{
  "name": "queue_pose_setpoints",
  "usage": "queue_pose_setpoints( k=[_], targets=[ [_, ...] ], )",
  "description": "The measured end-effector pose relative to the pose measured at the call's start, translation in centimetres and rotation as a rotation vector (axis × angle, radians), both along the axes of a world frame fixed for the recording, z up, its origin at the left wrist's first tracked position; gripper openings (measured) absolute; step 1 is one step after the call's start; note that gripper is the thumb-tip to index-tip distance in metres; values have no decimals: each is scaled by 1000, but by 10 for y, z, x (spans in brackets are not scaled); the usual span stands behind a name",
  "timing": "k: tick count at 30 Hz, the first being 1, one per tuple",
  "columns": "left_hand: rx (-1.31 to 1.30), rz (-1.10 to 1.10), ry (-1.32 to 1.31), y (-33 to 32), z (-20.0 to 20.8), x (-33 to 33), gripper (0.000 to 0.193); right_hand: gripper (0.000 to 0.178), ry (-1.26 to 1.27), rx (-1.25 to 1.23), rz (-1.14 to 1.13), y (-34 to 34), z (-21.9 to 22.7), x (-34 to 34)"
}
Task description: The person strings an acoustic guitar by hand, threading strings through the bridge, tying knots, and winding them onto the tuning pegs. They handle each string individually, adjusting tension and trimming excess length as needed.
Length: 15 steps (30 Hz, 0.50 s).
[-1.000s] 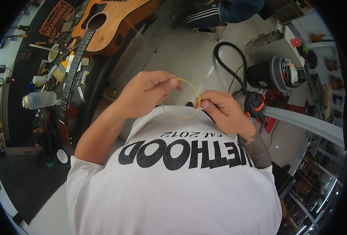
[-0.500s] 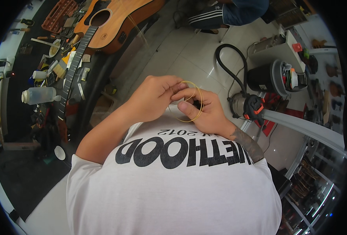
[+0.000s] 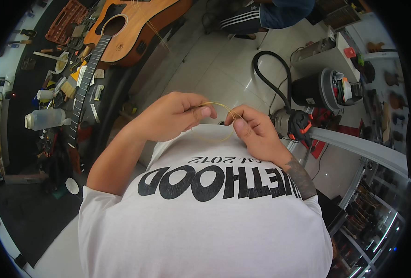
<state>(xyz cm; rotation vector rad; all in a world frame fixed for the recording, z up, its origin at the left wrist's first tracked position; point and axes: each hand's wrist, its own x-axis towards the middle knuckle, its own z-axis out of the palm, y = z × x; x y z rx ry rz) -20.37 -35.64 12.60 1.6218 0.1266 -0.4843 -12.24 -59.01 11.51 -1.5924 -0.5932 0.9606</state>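
Pinched together, the left grip (image 3: 180,116) and right grip (image 3: 256,133) clamp a looped yellow strand (image 3: 220,104) before a white T-shirt (image 3: 201,231).

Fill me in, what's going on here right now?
A person in a white T-shirt is handling a thin golden loop in front of their belly. The left hand pinches one side of it and the right hand the other, with a gap between the hands. Ahead to the left lies a wooden guitar, with a brush and a clear bottle beside its neck. Neither hand is touching these.
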Motion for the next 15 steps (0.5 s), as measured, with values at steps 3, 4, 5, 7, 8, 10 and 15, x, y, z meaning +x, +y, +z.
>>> queue_pose_setpoints(
  k=[3,4,5,7,8,10,15],
  targets=[
    [-206,8,81,2,4,1,25,29,-105,-26,-2,0,2,2],
    [-359,43,138,6,3,1,24,29,-131,1,-53,0,-5,1],
    [-511,78,196,9,2,1,24,30,-158,28,-104,-1,-8,2],
    [-833,89,243,14,-4,-5,26,31,19,93,-115,-3,-8,7],
    [-994,93,265,16,-8,-7,27,32,108,125,-120,-4,-9,9],
    [-918,40,231,16,-18,-12,33,33,224,162,-120,-4,-14,10],
    [-1135,63,178,10,-28,-13,28,33,340,268,-65,-2,-23,14]
  ],
)
